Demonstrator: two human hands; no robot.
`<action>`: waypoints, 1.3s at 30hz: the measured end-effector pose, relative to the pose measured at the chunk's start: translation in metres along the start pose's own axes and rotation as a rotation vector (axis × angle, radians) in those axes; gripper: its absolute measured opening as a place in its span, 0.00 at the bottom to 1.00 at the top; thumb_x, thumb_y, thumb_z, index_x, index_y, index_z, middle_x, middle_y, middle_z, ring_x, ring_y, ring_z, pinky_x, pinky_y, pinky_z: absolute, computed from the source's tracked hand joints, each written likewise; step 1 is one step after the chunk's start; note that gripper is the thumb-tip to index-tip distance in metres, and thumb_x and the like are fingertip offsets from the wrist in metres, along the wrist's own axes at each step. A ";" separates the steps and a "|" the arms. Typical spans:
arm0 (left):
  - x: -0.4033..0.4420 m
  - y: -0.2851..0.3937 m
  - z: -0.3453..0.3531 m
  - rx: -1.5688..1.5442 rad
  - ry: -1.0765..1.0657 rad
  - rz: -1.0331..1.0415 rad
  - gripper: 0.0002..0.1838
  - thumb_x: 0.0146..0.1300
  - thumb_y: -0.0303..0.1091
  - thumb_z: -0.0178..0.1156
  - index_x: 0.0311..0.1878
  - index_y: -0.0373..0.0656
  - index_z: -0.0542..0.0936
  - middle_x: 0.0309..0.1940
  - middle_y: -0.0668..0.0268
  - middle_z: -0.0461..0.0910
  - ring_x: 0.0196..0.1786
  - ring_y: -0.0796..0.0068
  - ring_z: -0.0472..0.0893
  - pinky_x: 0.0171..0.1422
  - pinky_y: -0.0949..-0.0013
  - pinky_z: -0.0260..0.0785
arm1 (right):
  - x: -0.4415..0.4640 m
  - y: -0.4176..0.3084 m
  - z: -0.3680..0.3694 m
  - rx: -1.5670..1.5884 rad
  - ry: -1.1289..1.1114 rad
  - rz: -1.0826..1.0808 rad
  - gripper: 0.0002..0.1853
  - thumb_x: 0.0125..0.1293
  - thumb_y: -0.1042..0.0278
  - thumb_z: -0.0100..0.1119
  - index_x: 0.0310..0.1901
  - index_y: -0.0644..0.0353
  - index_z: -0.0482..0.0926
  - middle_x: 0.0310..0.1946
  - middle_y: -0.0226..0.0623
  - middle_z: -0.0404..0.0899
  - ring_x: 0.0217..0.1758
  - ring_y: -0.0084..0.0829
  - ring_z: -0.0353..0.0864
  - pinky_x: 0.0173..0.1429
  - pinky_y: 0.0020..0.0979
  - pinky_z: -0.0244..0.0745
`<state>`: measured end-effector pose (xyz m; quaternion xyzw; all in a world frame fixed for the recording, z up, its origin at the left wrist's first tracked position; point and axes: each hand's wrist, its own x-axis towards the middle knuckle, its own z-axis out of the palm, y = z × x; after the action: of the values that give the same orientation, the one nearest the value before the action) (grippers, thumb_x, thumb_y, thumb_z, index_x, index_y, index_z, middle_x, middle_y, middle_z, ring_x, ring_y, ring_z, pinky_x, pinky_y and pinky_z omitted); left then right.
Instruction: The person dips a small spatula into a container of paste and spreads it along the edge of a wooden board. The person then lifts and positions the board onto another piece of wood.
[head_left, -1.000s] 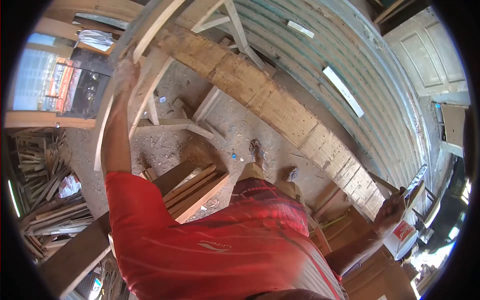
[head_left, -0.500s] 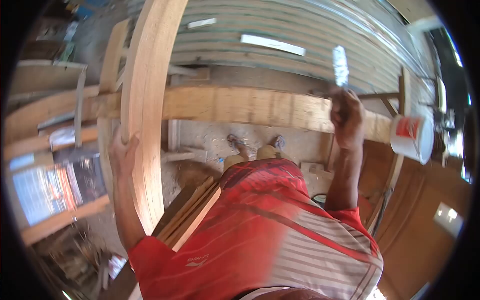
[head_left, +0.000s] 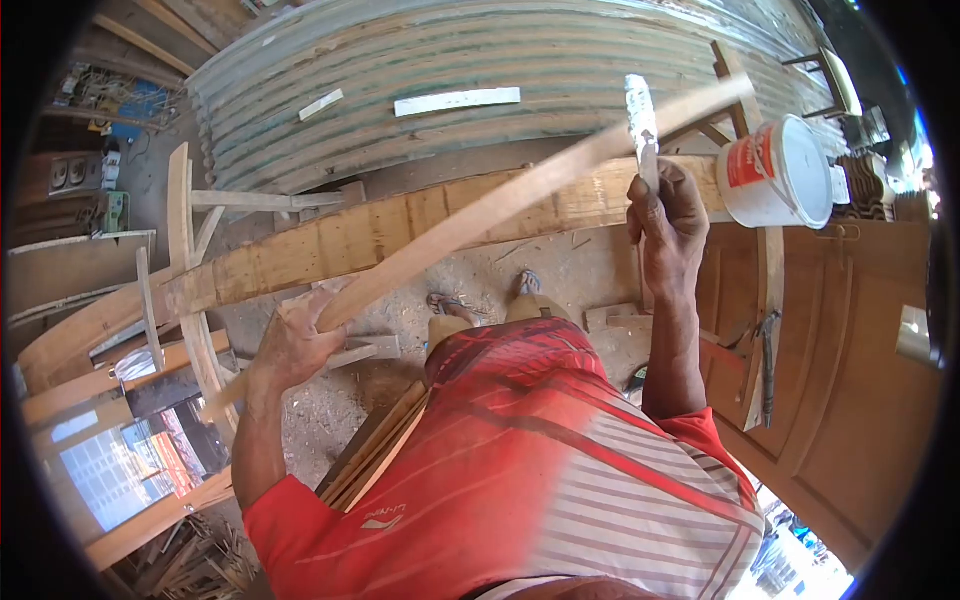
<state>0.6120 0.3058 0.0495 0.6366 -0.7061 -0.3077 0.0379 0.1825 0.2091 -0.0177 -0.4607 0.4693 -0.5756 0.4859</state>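
Note:
My left hand (head_left: pixel 300 335) is closed around a long wooden board (head_left: pixel 480 220), which slants up to the right across the bench beam. The board's far end looks blurred. In my right hand (head_left: pixel 672 225), held upright, is a flat stick (head_left: pixel 642 115) whose upper end is coated in something white. From this view the coated end overlaps the board; I cannot tell if they touch. Below both lies a thick wooden beam (head_left: pixel 370 235) on supports. A white bucket (head_left: pixel 800 180) with a red label sits tilted in view just right of my right hand.
Corrugated metal sheeting (head_left: pixel 330 135) lies beyond the beam, with a white strip (head_left: pixel 457 101) on it. Brown door panels (head_left: pixel 850 330) stand at right, near a hammer (head_left: pixel 768 365). Loose planks (head_left: pixel 375 450) are beside my left side, and wood scraps (head_left: pixel 185 560) fill the lower left.
The board has swung from near upright at the left to a slant across the beam, still in my left hand. The coated stick has shifted slightly left in view, and the camera view has turned.

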 end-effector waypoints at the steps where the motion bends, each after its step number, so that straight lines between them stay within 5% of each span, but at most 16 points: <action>1: 0.004 0.002 0.000 0.017 -0.011 0.075 0.30 0.66 0.32 0.70 0.72 0.47 0.77 0.57 0.48 0.87 0.60 0.46 0.86 0.65 0.53 0.77 | -0.004 -0.006 -0.007 -0.027 0.047 0.022 0.15 0.81 0.62 0.62 0.60 0.64 0.81 0.36 0.26 0.78 0.35 0.14 0.73 0.40 0.23 0.71; 5: 0.030 -0.001 -0.005 -0.057 -0.049 0.066 0.30 0.66 0.31 0.69 0.72 0.49 0.77 0.59 0.48 0.86 0.61 0.44 0.85 0.65 0.51 0.77 | -0.010 -0.014 -0.027 -0.529 0.182 -0.152 0.14 0.82 0.69 0.59 0.62 0.66 0.80 0.39 0.33 0.82 0.44 0.25 0.81 0.49 0.29 0.77; 9: 0.036 -0.010 -0.014 0.044 -0.040 0.139 0.31 0.66 0.32 0.69 0.74 0.48 0.76 0.60 0.46 0.85 0.62 0.42 0.85 0.65 0.51 0.76 | -0.029 0.008 -0.025 -0.604 0.332 -0.220 0.14 0.80 0.76 0.55 0.62 0.66 0.80 0.41 0.36 0.84 0.45 0.27 0.83 0.52 0.30 0.78; 12: 0.047 -0.011 -0.010 -0.003 -0.070 0.132 0.32 0.67 0.34 0.69 0.74 0.45 0.74 0.60 0.44 0.84 0.64 0.42 0.84 0.67 0.51 0.75 | -0.019 0.006 -0.051 -0.753 0.613 -0.406 0.14 0.84 0.69 0.52 0.60 0.67 0.82 0.36 0.32 0.82 0.36 0.19 0.78 0.43 0.25 0.75; 15: 0.041 -0.008 -0.022 -0.044 -0.095 -0.013 0.33 0.67 0.37 0.69 0.75 0.41 0.73 0.61 0.42 0.83 0.66 0.43 0.82 0.70 0.51 0.73 | -0.003 -0.009 -0.060 -0.705 0.698 -0.266 0.15 0.84 0.68 0.50 0.61 0.66 0.82 0.37 0.32 0.83 0.35 0.19 0.78 0.41 0.26 0.75; 20: 0.018 -0.033 -0.037 -0.024 -0.147 -0.124 0.36 0.69 0.40 0.68 0.77 0.38 0.71 0.64 0.41 0.81 0.69 0.42 0.81 0.73 0.52 0.71 | -0.007 0.005 -0.017 -0.844 0.413 -0.351 0.15 0.78 0.75 0.56 0.63 0.60 0.83 0.41 0.43 0.86 0.39 0.33 0.86 0.45 0.36 0.81; 25: 0.003 -0.056 -0.034 0.027 -0.133 -0.185 0.36 0.68 0.41 0.68 0.77 0.40 0.70 0.67 0.42 0.80 0.70 0.43 0.79 0.73 0.52 0.71 | 0.010 0.012 0.045 -0.967 0.197 -0.469 0.20 0.75 0.79 0.58 0.66 0.57 0.80 0.41 0.47 0.81 0.41 0.48 0.84 0.45 0.44 0.81; 33: 0.003 -0.055 -0.033 0.006 -0.098 -0.020 0.37 0.67 0.34 0.69 0.78 0.42 0.70 0.66 0.44 0.81 0.67 0.40 0.81 0.71 0.50 0.72 | 0.009 0.004 0.055 -1.421 -0.006 -0.389 0.26 0.78 0.76 0.51 0.75 0.51 0.70 0.45 0.42 0.74 0.39 0.46 0.83 0.37 0.46 0.82; 36: 0.003 -0.046 -0.035 -0.009 -0.074 0.003 0.37 0.67 0.32 0.69 0.78 0.43 0.70 0.65 0.43 0.81 0.65 0.39 0.82 0.69 0.49 0.74 | -0.030 -0.037 0.068 -1.405 -0.269 -0.326 0.25 0.77 0.75 0.52 0.74 0.52 0.72 0.44 0.40 0.76 0.37 0.47 0.84 0.37 0.45 0.82; 39: 0.011 -0.035 -0.038 -0.062 -0.057 0.073 0.37 0.67 0.32 0.69 0.78 0.43 0.69 0.65 0.42 0.81 0.63 0.38 0.82 0.67 0.48 0.75 | -0.031 -0.059 0.066 -1.269 -0.198 -0.419 0.23 0.77 0.74 0.55 0.71 0.53 0.75 0.42 0.40 0.78 0.37 0.48 0.85 0.38 0.44 0.82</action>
<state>0.6575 0.2811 0.0593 0.6000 -0.7198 -0.3456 0.0488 0.2436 0.2386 0.0469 -0.7886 0.5706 -0.2257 0.0398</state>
